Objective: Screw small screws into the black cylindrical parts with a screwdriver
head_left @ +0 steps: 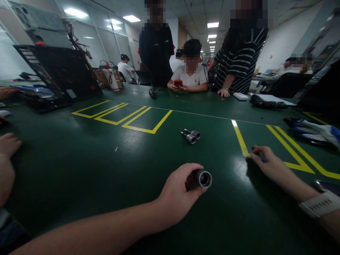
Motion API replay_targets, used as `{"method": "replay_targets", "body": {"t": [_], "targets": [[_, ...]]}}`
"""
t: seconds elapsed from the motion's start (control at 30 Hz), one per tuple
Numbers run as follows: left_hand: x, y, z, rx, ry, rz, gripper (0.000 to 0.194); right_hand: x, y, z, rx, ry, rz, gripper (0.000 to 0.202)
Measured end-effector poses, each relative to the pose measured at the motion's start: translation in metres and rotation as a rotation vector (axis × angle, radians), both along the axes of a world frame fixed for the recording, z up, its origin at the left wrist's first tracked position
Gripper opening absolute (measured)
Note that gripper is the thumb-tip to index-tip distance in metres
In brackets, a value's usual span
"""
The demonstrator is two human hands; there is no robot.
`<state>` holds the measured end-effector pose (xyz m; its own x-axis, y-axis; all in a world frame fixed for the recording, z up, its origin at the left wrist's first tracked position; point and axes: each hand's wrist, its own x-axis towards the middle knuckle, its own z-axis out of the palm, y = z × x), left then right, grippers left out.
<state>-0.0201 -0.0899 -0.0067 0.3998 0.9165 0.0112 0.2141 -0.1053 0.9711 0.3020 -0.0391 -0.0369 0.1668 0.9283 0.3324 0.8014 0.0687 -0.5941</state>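
Observation:
My left hand (176,193) reaches over the middle of the green table (106,166) and grips a short metal socket (202,179), whose open end points right. My right hand (268,166), with a white watch (321,204) on its wrist, rests on the yellow floor-tape line (240,141); its fingertips pinch a small dark bluish piece (261,156), mostly hidden by the fingers. Two more small metal sockets (190,136) lie side by side on the table beyond my left hand, apart from both hands.
Another person's hand (7,145) rests at the table's left edge. A black open computer case (58,74) stands at the back left. Three people are at the far side, one seated holding a red phone (178,83). Blue-white items (316,129) lie at the right.

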Motion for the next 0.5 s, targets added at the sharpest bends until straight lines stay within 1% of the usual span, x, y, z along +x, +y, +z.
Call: {"method": "replay_targets", "body": {"t": [0.1,0.17,0.23,0.3,0.37,0.4,0.43,0.5], "targets": [[0.000,0.003,0.001,-0.075,-0.102,0.026,0.039,-0.051,-0.028,0.004,-0.068,-0.037,0.136,0.023],[0.000,0.005,0.003,-0.123,-0.159,0.043,0.041,-0.084,-0.050,0.008,-0.124,-0.103,0.306,0.018],[0.000,0.007,0.005,-0.152,-0.204,0.073,0.042,-0.112,-0.071,0.012,-0.155,-0.182,0.455,0.017],[-0.001,0.009,0.007,-0.155,-0.242,0.105,0.042,-0.130,-0.088,0.015,-0.180,-0.235,0.573,0.019],[-0.002,0.010,0.007,-0.155,-0.267,0.123,0.043,-0.139,-0.098,0.019,-0.175,-0.216,0.661,0.019],[-0.002,0.010,0.008,-0.160,-0.273,0.129,0.044,-0.140,-0.102,0.022,-0.161,-0.178,0.669,0.020],[-0.003,0.010,0.008,-0.170,-0.275,0.131,0.044,-0.138,-0.104,0.025,-0.135,-0.128,0.647,0.022],[-0.004,0.010,0.009,-0.198,-0.280,0.133,0.046,-0.131,-0.105,0.031,-0.073,0.005,0.511,0.027]]}}
